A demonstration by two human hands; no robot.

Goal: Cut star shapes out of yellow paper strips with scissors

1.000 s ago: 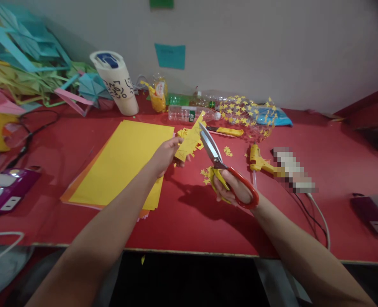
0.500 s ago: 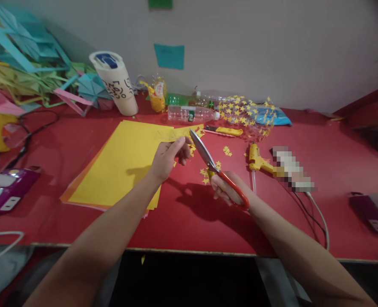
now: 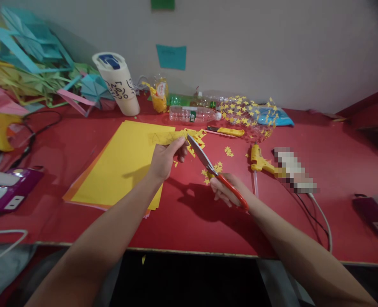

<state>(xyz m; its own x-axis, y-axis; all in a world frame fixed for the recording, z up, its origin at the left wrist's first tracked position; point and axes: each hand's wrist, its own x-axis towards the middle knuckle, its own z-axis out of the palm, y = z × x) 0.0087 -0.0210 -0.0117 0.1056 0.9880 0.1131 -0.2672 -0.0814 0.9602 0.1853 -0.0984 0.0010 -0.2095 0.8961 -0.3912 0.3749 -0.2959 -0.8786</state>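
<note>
Pinched in my left hand (image 3: 166,158) is a strip of yellow paper (image 3: 165,137) with star outlines drawn on it. My right hand (image 3: 225,189) grips red-handled scissors (image 3: 204,157), whose tips meet the strip's right end beside my left fingertips. Beneath the strip, a stack of yellow sheets (image 3: 112,170) lies with orange and pink edges showing under it. Small cut yellow stars (image 3: 229,152) lie on the red table (image 3: 182,226), some close to my right hand. Behind the scissors are yellow scraps (image 3: 199,137).
A yellow cutter (image 3: 230,131), a clear bottle (image 3: 193,114) and a star-covered bottle (image 3: 246,111) lie at the back. A glue gun (image 3: 261,162) rests right, by a blurred-out device. Left are a white tumbler (image 3: 120,87), folded paper shapes (image 3: 38,47) and another glue gun (image 3: 1,130).
The strip has turned flatter, with its drawn outlines now facing me more. The scissor tips have shifted slightly down and left, to the strip's end by my left fingers.
</note>
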